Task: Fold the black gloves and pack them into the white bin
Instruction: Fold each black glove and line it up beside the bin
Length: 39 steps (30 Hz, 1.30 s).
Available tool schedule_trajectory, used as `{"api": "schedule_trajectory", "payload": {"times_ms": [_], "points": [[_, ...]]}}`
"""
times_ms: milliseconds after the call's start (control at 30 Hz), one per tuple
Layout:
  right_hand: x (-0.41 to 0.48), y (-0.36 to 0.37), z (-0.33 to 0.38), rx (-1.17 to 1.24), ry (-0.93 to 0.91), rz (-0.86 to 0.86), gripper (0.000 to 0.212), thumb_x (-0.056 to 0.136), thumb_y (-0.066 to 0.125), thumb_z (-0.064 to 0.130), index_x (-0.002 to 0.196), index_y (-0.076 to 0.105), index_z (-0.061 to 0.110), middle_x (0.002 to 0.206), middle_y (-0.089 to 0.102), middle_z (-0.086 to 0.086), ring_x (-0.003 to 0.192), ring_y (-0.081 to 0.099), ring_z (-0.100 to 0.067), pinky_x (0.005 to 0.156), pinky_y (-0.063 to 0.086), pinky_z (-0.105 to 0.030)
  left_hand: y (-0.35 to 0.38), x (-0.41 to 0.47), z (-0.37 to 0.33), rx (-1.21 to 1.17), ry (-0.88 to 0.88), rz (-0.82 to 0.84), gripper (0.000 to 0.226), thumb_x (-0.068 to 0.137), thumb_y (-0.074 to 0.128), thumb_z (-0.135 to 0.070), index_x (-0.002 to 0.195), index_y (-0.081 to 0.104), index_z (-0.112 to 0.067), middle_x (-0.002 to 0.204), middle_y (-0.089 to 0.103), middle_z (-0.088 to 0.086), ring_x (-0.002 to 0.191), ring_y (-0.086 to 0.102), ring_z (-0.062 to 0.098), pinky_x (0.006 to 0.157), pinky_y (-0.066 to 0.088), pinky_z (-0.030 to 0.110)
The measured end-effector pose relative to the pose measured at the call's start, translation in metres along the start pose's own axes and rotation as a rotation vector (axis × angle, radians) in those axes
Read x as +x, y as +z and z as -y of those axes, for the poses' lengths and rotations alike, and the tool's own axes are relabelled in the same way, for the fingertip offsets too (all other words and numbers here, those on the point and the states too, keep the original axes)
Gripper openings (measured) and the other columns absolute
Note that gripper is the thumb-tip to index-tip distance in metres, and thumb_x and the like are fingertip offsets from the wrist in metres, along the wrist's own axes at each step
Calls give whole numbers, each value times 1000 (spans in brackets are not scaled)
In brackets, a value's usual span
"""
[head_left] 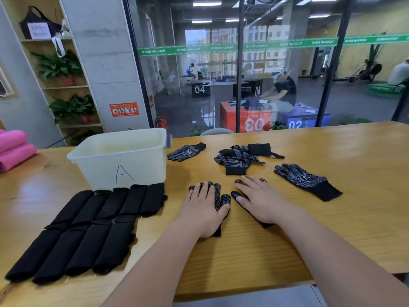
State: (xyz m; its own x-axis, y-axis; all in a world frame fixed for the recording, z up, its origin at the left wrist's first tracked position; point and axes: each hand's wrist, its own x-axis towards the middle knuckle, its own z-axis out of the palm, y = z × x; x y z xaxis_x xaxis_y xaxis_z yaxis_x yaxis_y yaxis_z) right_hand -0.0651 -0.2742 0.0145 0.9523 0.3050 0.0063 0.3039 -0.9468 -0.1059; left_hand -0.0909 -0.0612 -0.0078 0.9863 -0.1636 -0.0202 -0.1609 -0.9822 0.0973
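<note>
Flattening step: left hand [203,208], right hand [260,201] flat, fingers straight, pressed two gloves [220,197] near table [243,253] front edge; next prob. stack & fold.

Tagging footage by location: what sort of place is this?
Probably a gym or fitness studio: numbered jump boxes stand beyond the glass wall, which bears a green MAXIMUM strip.

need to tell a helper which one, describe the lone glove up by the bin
Start at the white bin marked A on the wooden table. Just right of its far corner lies one dotted black glove, flat, fingers pointing toward the bin. Unlike the heaped gloves further right, it lies alone and spread out.
</note>
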Motion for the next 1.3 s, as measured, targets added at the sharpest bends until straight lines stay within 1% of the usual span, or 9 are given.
{"api": "schedule_trajectory", "payload": {"times_ms": [100,300,600,700,800,867,967,1133,1300], "points": [[7,12,-2,-18,58,45,69,104,9,70,167,4,42,176,-8,7,162,-9,-20,132,1,-46,0,1,-1,16,-14,8,93,101,10,-78,170,-4,-17,178,-12,3,163,-15,24,133,-2,47],[0,13,6,-20,165,23,77,100,6,76,167,-2,39,176,-11,2,162,-12,-24,131,0,-51,-3,1,-2,19,-48,17,97,98,9,-81,170,-5,-17,177,-13,6,163,-16,28,133,-2,49],[-44,21,24,-28,144,27,78,99,5,77,167,-4,39,175,-14,3,162,-15,-23,131,-2,-51,-5,-32,2,20,-27,63,95,98,10,-82,169,-10,-21,176,-18,5,162,-20,28,132,-6,49],[-56,17,30,-26,123,38,78,100,7,76,167,-4,38,175,-16,3,161,-16,-23,131,-4,-51,-7,-45,1,-3,-25,61,88,101,11,-78,169,-11,-27,176,-20,3,161,-23,29,132,-8,51],[-60,15,30,-53,110,5,80,100,10,77,167,-4,36,175,-16,4,162,-15,-23,131,-3,-52,-12,-45,-1,-25,-18,27,78,104,10,-73,169,-6,-33,176,-18,2,160,-24,31,131,-9,52],[-60,16,29,-30,114,23,81,99,9,78,167,-5,37,175,-14,5,162,-14,-21,131,-1,-51,-11,-42,-1,-36,-14,50,75,105,10,-71,169,-4,-35,177,-17,1,161,-22,30,131,-8,52],[-53,18,28,-11,144,28,81,98,7,80,167,-5,38,175,-13,6,162,-13,-20,131,-1,-50,-5,-35,-1,-3,-37,40,77,104,10,-73,169,-3,-36,177,-14,0,162,-19,30,132,-6,52],[-33,21,36,-16,208,-10,85,96,5,81,167,-3,35,176,-10,2,162,-10,-23,131,0,-51,-7,-22,5,35,-107,9,85,101,9,-77,170,-4,-28,177,-15,5,161,-22,34,131,-7,53],[-22,21,41,-1,234,-15,89,95,5,83,168,-2,32,176,-9,0,162,-10,-24,131,0,-51,-6,-22,8,21,-107,38,87,99,7,-80,169,-6,-31,177,-16,5,161,-19,36,132,-4,54]]}}
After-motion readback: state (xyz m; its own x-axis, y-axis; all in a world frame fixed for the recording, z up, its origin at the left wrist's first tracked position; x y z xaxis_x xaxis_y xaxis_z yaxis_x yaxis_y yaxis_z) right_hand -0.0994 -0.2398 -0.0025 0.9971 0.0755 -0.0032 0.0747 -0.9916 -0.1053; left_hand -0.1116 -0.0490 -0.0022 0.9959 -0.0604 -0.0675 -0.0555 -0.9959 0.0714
